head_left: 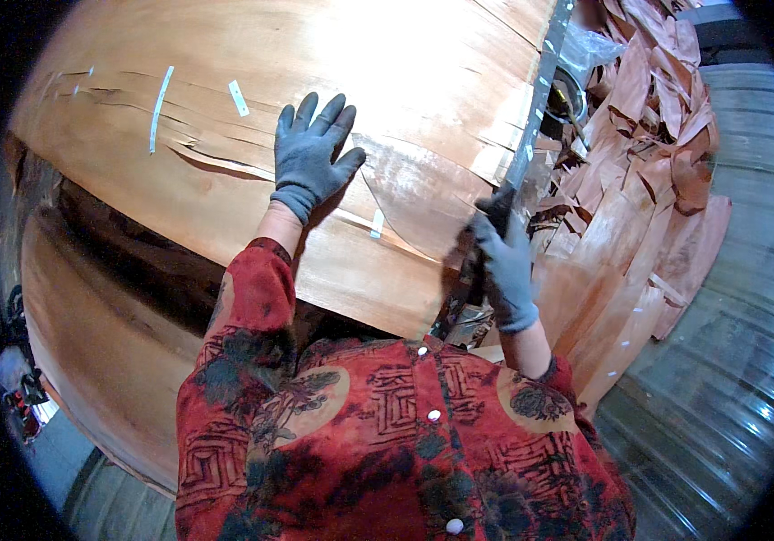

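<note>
Sheet (396, 104): thin wood veneer, grain split, left of dark bar (542, 86). Left hand (313, 162): grey-gloved, spread flat on sheet. Right hand (507, 275): at bar's near part, blurred; grip cannot be told. Curled scraps (644, 167) right of bar.

Glare whitens veneer sheet (423, 99), top centre; shadow fringes left gloved hand (311, 160); right gloved hand (507, 272) seems motion-blurred; fisheye edges blacken.

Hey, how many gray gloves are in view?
2: the left glove, spread over the brown sheet, and the right glove, by the dark strip along the sheet's right side.
</note>
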Tool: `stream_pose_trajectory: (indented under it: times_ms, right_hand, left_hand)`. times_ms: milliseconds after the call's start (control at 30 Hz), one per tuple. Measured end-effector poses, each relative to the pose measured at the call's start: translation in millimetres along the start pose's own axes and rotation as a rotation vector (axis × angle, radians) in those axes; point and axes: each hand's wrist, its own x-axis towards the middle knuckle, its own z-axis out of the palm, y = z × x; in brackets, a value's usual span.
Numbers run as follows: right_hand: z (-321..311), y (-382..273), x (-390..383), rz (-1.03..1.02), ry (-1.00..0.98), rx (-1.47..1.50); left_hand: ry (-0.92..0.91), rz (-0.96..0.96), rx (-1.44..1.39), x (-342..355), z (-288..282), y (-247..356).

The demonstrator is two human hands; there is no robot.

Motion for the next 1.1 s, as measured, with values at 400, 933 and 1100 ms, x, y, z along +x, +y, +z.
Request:
stream_pose_trajectory:
  times_ms: [400,933,1100]
  right_hand:
    - [63.2,40.9,93.1,-0.177,0.08,-0.551]
    - [-74.9,71.2,-35.5,-0.236,0.169,-0.513]
    - [-148.5,110.7,-49.6,-0.164,0.141,-0.452]
  left_hand:
    - [-0.033,-0.028,0.035,0.0,-4.4,-2.9]
    - [-0.019,-0.043,0.049,2.0,7.5,6.4]
    - [-0.119,-0.049,0.077,4.2,17.0,-6.7]
